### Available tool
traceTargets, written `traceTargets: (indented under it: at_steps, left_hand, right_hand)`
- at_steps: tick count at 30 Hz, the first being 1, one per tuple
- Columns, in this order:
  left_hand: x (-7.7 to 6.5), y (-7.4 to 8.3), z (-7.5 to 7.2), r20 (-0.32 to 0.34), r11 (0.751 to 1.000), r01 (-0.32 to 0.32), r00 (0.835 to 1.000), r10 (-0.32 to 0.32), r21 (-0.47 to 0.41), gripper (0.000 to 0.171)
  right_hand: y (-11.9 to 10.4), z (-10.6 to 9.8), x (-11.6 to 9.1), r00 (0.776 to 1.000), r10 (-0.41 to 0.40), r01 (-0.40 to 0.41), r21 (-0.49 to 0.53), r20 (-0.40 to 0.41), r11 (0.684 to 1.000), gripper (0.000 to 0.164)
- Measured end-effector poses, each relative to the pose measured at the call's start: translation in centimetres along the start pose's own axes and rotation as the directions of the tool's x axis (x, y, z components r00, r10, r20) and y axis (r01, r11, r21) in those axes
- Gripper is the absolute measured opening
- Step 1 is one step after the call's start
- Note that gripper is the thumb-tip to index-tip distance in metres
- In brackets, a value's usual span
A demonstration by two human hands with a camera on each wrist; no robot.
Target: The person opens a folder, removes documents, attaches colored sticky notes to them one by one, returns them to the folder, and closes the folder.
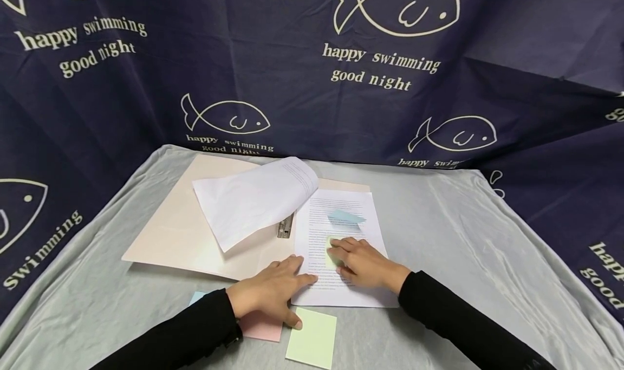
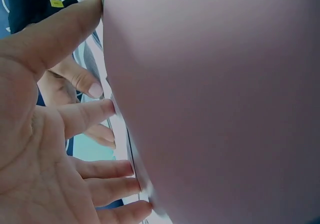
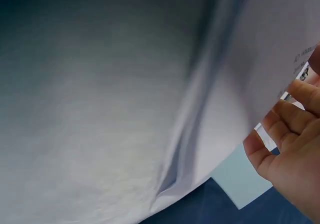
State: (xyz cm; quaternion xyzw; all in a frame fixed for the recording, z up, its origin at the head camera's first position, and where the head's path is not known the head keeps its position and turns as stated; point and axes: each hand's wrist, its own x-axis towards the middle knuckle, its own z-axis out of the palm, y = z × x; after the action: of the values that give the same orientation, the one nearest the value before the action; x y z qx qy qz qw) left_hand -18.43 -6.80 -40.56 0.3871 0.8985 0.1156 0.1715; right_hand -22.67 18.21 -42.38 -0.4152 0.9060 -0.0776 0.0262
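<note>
A printed page lies on an open pale folder. On its text, my right hand presses a small yellow-green sticky note with its fingertips. Above that note a light blue sticky note stands partly lifted off the page; it also shows in the right wrist view. My left hand is spread flat, fingertips on the page's lower left and the folder edge. Its thumb rests at the corner of a green sticky pad. Beneath that hand a pink sticky pad is partly covered.
A turned-back printed sheet curls over the folder's left side. Beside it shows a metal clip. A blue pad peeks out by the left sleeve. Grey cloth covers the table, and a dark fish-print curtain hangs behind.
</note>
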Motion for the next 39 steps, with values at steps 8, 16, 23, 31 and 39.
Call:
traceTargets:
  at_steps: [8,16,23,31,39]
  left_hand:
    - [0.0,-0.7,-0.4,-0.006,0.997,-0.047,0.999,0.048,0.068,0.086]
    - [0.0,-1.3,-0.4,0.008,1.0,-0.03,1.0,0.03,0.008,0.089]
    - [0.3,-1.5,-0.2,-0.004,1.0,-0.016,1.0,0.016,0.025,0.088]
    - [0.2,-1.4,-0.2,0.003,1.0,-0.013,1.0,0.013,0.027,0.087]
    - [0.2,-1.4,-0.2,-0.002,1.0,0.003,1.0,-0.003,0.028,0.088]
  right_hand:
    - [-0.6,-0.4,1.5,0.995,0.033,-0.035,0.019,0.091,0.999,0.049]
    - [-0.4,-0.3,1.2,0.991,0.046,-0.052,0.045,0.123,0.998,0.053]
    - [-0.3,-0.3,0.9,0.992,0.049,-0.054,0.042,0.117,0.998,0.055]
    - [-0.3,-0.3,0.9,0.991,0.058,-0.066,0.061,0.125,0.996,0.056]
    - [0.3,-0.5,-0.4,0.989,0.1,-0.107,0.065,0.109,0.992,0.057]
